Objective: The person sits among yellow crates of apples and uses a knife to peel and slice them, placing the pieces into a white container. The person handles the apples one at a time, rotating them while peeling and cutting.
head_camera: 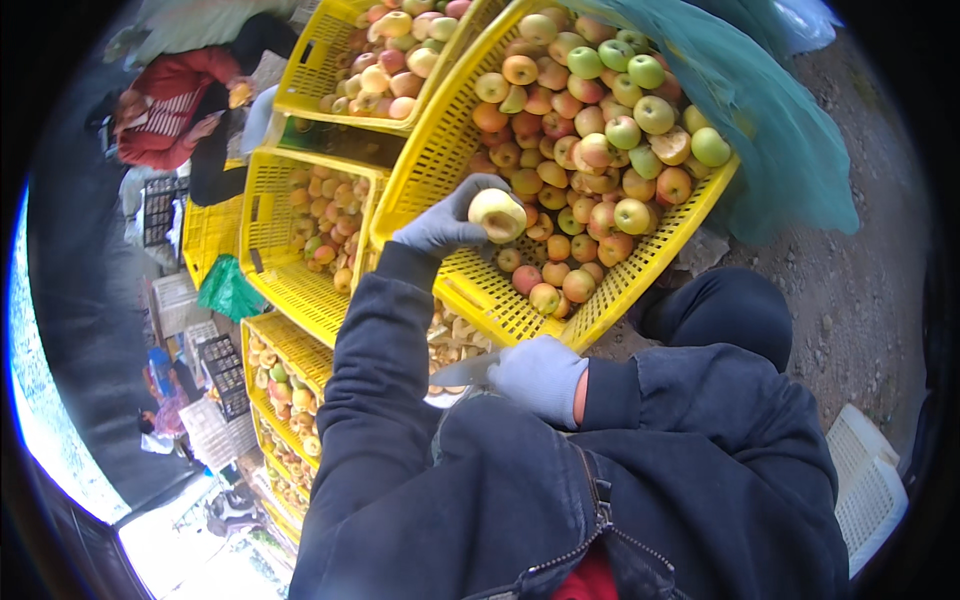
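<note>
My left hand (457, 217), in a grey glove, grips a pale yellow apple (496, 214) with a hollow cut in its side, above the near left edge of a large yellow plastic crate (517, 315). Whole apples (592, 146), green, yellow and red, and some cut ones lie in that crate. In a light grey glove, my right hand (536, 379) is closed around the handle end of a knife (461, 371) near my lap. The blade points left, over cut apple pieces (454, 334) lying below; the handle is hidden in the glove.
More yellow crates of apples (315, 247) stand on the left and at the top. Teal netting (795, 165) drapes over the big crate's right side. A person in a red jacket (176, 109) sits at upper left. A white crate (866, 480) is at lower right.
</note>
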A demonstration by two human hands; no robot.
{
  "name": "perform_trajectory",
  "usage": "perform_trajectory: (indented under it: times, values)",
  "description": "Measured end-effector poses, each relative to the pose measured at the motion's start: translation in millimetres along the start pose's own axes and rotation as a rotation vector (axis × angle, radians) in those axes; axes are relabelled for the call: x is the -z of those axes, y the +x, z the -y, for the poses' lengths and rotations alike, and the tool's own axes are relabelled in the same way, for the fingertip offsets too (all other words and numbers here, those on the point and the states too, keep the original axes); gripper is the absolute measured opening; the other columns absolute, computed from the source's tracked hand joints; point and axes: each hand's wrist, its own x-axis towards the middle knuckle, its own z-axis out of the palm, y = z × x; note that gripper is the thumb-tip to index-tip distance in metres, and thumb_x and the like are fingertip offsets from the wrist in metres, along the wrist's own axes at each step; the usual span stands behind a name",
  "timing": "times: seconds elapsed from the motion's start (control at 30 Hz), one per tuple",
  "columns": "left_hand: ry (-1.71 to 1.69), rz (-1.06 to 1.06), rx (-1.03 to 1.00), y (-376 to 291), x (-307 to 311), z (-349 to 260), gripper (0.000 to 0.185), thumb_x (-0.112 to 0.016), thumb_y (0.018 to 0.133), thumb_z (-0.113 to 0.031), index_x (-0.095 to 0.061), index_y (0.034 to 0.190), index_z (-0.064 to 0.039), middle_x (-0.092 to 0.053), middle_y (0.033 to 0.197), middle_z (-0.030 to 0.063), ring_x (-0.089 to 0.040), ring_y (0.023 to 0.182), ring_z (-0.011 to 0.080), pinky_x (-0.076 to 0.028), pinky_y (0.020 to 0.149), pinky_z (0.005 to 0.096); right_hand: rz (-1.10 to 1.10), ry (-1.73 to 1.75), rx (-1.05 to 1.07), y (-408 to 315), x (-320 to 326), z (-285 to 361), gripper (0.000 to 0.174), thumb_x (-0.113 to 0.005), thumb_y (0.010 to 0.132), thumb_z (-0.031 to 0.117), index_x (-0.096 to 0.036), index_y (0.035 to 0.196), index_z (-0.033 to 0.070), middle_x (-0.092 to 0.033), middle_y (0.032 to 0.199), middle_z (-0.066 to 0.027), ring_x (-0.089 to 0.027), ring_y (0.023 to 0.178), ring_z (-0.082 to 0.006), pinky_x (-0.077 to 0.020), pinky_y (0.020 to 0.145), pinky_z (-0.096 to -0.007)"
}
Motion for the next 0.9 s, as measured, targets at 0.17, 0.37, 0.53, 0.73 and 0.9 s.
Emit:
perform_trajectory:
  times: [0.17, 0.37, 0.53, 0.73, 0.9]
  values:
    - [-0.161, -0.039, -0.118, -57, -24, 15, 0.088, -0.099, 0.067, -0.035, -0.043, 0.131, -0.012, -0.067, 0.127, 0.0146, -0.072, 0.094, 0.0279, -0.059, 0.062, 0.0351, -0.015, -0.013, 0.096, 5, -1, 8, 0.012, -0.063, 0.089, 0.017, -0.07, 0.089, 0.008, -0.071, 0.086, -0.0165, -0.073, 0.079, -0.0351, -0.0577, 0.066, -0.0464]
    - [-0.312, -0.065, -0.134, -100, -26, 32, 0.079, -0.08, 0.081, -0.06, -0.049, 0.133, -0.009, -0.068, 0.121, 0.0186, -0.074, 0.088, 0.0307, -0.057, 0.054, 0.0363, 0.0, -0.044, 0.111, 10, -7, 13, 0.011, -0.063, 0.089, 0.016, -0.071, 0.09, 0.008, -0.071, 0.086, -0.0164, -0.073, 0.079, -0.0355, -0.058, 0.066, -0.0464]
    - [-0.662, -0.441, -0.15, -111, -19, 51, 0.088, -0.033, 0.093, -0.087, -0.06, 0.123, -0.009, -0.059, 0.075, 0.0087, -0.045, 0.046, 0.0209, -0.033, 0.04, 0.0326, 0.099, -0.007, 0.047, 10, -2, 18, 0.031, -0.067, 0.093, 0.039, -0.078, 0.109, 0.016, -0.076, 0.089, -0.0137, -0.075, 0.086, -0.0309, -0.0582, 0.075, -0.0416]
    - [-0.793, -0.125, -0.316, -113, 14, 53, 0.086, -0.031, 0.095, -0.086, -0.062, 0.107, -0.007, -0.05, 0.059, 0.0045, -0.04, 0.04, 0.0184, -0.032, 0.039, 0.033, 0.191, 0.225, -0.013, 10, 20, 22, 0.052, -0.049, 0.103, 0.055, -0.059, 0.148, 0.031, -0.077, 0.107, -0.013, -0.075, 0.092, -0.0275, -0.057, 0.084, -0.0373]
    - [-0.688, -0.44, -0.378, -119, 48, 57, 0.068, -0.041, 0.098, -0.075, -0.06, 0.11, -0.01, -0.058, 0.078, 0.0053, -0.05, 0.06, 0.0186, -0.036, 0.046, 0.0329, 0.272, 0.228, -0.067, 9, 34, 24, 0.051, -0.05, 0.104, 0.052, -0.056, 0.15, 0.032, -0.075, 0.116, -0.0126, -0.074, 0.097, -0.0261, -0.0557, 0.089, -0.0363]
